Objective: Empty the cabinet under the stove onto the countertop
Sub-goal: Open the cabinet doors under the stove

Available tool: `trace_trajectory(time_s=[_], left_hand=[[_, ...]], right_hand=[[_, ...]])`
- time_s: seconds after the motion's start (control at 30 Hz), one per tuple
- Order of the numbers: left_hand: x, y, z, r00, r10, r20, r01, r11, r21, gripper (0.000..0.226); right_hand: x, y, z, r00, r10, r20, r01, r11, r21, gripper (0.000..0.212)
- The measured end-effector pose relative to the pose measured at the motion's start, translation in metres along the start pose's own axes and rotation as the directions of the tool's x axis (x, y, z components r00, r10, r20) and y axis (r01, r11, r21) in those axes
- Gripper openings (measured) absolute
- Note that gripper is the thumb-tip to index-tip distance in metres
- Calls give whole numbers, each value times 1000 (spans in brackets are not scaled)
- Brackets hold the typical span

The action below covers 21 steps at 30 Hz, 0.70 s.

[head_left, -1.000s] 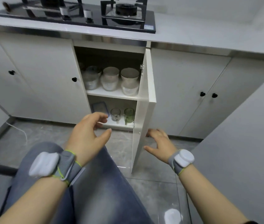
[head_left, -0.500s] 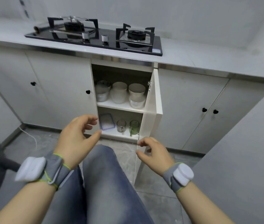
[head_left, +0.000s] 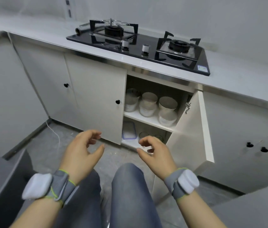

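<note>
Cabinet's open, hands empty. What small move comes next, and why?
Likely reach the right hand to the bowl stack nearest the door on the upper shelf: the door stands open, the left hand is empty, and the countertop holds no dishes.

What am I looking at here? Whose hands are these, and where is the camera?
There is no robot here. A person wears one camera on the head, looking forward and down, so you see their own arms. The left hand and right hand are both empty, fingers loosely curled. Each wrist wears a grey band with a white device.

Ahead is the cabinet under the stove, its door open. Its upper shelf holds stacked bowls. The lower shelf holds a blue-rimmed container and glasses, partly hidden by the right hand. The stove sits in the countertop.
</note>
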<state>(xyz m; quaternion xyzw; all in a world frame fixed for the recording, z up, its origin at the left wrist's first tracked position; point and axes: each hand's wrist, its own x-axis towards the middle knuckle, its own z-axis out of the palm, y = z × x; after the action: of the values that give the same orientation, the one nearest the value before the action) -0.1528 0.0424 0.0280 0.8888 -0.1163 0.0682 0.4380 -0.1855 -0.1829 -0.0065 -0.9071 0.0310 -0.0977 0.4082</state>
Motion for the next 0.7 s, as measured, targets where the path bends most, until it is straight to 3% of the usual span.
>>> trace_trajectory(time_s=[0.33, 0.7], left_hand=[[121, -36, 33, 990, -139, -35, 140, 990, 23, 32], [242, -78, 123, 975, -116, 190, 65, 965, 255, 42]], right_hand=[[98, 10, 27, 973, 185, -136, -152, 962, 225, 25], [191, 49, 53, 957, 253, -141, -208, 939, 274, 16]])
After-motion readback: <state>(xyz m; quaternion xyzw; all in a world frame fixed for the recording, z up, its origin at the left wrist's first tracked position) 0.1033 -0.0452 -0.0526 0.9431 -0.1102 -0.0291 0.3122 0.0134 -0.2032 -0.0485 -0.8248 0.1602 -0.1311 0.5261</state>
